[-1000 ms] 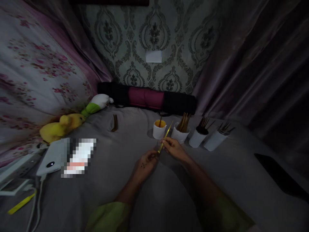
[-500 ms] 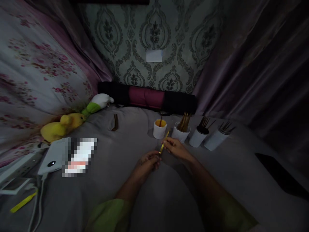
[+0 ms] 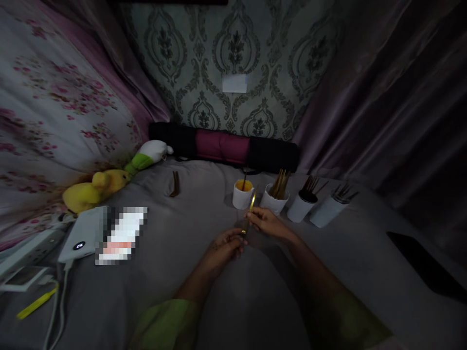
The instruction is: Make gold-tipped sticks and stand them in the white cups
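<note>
Between my two hands, a thin shiny golden strip [image 3: 252, 204] slants upward over the grey bedsheet. My right hand [image 3: 268, 221] pinches it around its middle, fingers closed. At its lower end, the closed fingertips of my left hand [image 3: 224, 245] hold it; a small bright spot shows there, too small to make out. Just beyond stands a white cup [image 3: 241, 200] with yellow inside and one thin stick in it. Beside my right hand is a white cup [image 3: 270, 201] of golden sticks. Farther right are a white cup [image 3: 299, 210] with dark sticks and a tilted whitish cylinder [image 3: 324, 214] holding several more.
A brown bent piece [image 3: 175, 184] lies to the left. Yellow [image 3: 87, 189] and green-white plush toys [image 3: 149, 151] line the left side, near a power bank [image 3: 82, 233], cables and a blurred-out rectangle [image 3: 122, 236]. A black-and-maroon roll [image 3: 222, 146] lies along the wall; a dark flat object [image 3: 423, 262] is right.
The golden strip has turned slightly and now catches the light along its upper part. Both hands keep nearly the same grip and place; the view has shifted a little.
</note>
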The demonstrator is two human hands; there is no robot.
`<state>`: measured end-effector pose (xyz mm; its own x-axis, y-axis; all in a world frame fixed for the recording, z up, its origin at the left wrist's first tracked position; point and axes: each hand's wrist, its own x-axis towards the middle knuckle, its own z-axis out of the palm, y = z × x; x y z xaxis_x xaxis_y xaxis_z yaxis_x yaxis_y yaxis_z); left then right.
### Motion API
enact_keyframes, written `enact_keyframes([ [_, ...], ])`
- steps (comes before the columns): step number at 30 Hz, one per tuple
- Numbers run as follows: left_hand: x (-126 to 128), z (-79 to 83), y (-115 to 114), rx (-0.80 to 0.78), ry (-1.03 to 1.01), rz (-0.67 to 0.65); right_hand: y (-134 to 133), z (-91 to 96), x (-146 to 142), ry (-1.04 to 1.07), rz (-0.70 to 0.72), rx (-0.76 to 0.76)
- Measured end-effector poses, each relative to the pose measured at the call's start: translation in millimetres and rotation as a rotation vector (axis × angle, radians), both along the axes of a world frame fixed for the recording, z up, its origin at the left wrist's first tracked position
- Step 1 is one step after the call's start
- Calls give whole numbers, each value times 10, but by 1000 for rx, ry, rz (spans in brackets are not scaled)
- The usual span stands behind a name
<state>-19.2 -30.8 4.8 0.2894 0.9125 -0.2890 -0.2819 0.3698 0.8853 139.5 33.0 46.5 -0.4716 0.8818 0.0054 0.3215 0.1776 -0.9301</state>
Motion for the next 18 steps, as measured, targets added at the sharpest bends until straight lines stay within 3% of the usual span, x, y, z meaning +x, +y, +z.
enact_keyframes([
  [8, 11, 14, 7, -29, -25, 21, 27, -5, -7, -6, 13, -10],
  [18, -14, -7, 13, -43, -63, 36, 55, 66, -1, -16, -78, 10],
])
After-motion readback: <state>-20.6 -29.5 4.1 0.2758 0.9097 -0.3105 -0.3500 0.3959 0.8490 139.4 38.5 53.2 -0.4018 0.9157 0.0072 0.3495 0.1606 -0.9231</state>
